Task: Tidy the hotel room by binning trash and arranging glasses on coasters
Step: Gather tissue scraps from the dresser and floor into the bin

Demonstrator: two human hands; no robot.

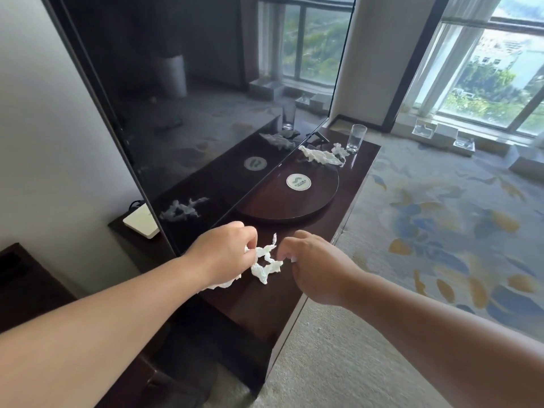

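Left hand: reaches in from the lower left with the forearm stretched over the near end of the dark wooden console top. The knuckles are up and the fingers are curled, pinching the left end of a crumpled white paper tissue.
Right hand: comes in from the lower right with the back of the hand up. The curled fingers pinch a bit of white paper at the tissue's right end.
Tissue: stretched between the two hands, just above or on the console top; I cannot tell which.
Second crumpled white tissue: lies at the far end, by the rim of the round dark wooden tray.
Clear drinking glass: stands upright just beyond that tissue, on the console top.
Round white coaster with a green logo: lies on the tray, bare.
Black television screen: stands along the console's left side.
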